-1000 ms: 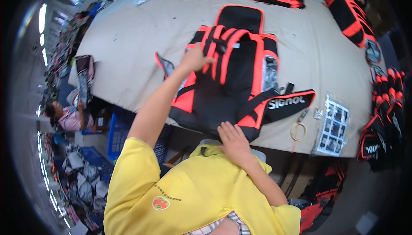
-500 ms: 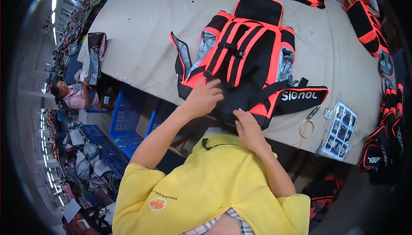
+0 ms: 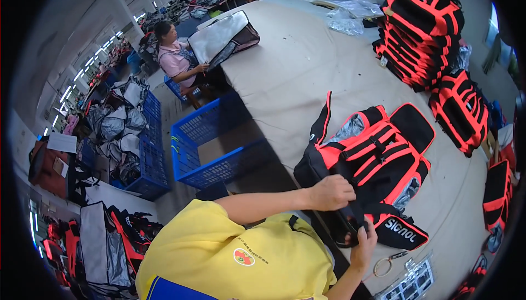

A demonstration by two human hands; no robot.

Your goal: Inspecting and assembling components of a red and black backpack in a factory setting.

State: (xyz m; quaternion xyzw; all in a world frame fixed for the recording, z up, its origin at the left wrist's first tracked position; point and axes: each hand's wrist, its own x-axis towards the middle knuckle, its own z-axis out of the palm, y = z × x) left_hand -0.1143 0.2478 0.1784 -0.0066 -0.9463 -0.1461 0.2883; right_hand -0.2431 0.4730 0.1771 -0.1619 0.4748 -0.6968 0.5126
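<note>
A black backpack (image 3: 378, 164) with bright coral trim and silver lining lies on the cloth-covered table, its shoulder straps facing up. Its side flaps are spread out, and one black flap (image 3: 402, 230) carries white lettering. At the bag's near end my left hand (image 3: 331, 193) is closed, with its fingers curled against a black strap-like piece of the bag. My right hand (image 3: 364, 243) is closed on the same black piece, lower and to the right. The fingertips of both hands are partly hidden.
Stacked coral-and-black bags (image 3: 419, 34) stand at the far right. A ring tool (image 3: 383, 267) and a taped sheet (image 3: 412, 281) lie near the right front. Blue crates (image 3: 211, 166) stand on the floor at left. A person in pink (image 3: 176, 62) sits at the far-left table side with a grey piece.
The view has swung left. My left hand has gone from spread fingers to closed at the bag's near end. My right hand, earlier laid flat on the bag, now grips its black piece.
</note>
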